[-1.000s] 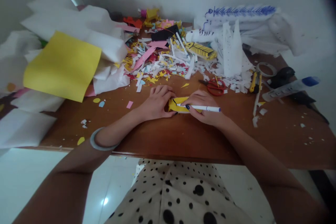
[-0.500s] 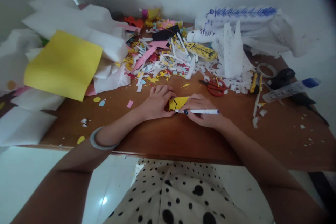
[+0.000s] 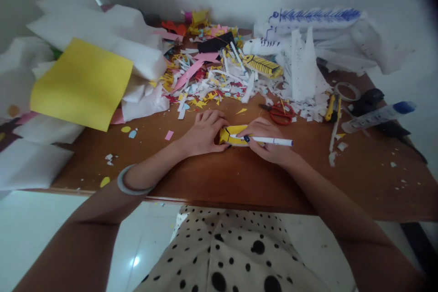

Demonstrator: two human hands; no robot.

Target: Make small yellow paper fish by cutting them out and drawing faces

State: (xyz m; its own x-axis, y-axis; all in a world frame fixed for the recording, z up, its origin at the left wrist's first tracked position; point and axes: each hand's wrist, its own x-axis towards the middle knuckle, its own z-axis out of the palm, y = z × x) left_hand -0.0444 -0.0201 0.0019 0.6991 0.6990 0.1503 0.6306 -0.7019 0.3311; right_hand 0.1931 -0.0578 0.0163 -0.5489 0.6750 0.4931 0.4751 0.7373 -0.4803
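A small yellow paper piece point(image 3: 232, 133) with black pen marks lies on the brown wooden table point(image 3: 239, 178) in front of me. My left hand point(image 3: 204, 133) presses down on its left end, fingers curled over it. My right hand point(image 3: 266, 141) grips a white marker pen point(image 3: 270, 140), its dark tip resting on the yellow piece. A pale bangle point(image 3: 128, 185) circles my left wrist.
Red-handled scissors point(image 3: 281, 113) lie just beyond my right hand. A heap of coloured paper scraps point(image 3: 208, 77) fills the table's middle back. A large yellow sheet point(image 3: 82, 83) on white paper sits left. A yellow utility knife point(image 3: 331, 107), tape roll point(image 3: 347, 90) and glue tube point(image 3: 379, 116) lie right.
The pen dipped toward the near edge of the yellow piece, then came back up across it. My left hand stays put on the piece.
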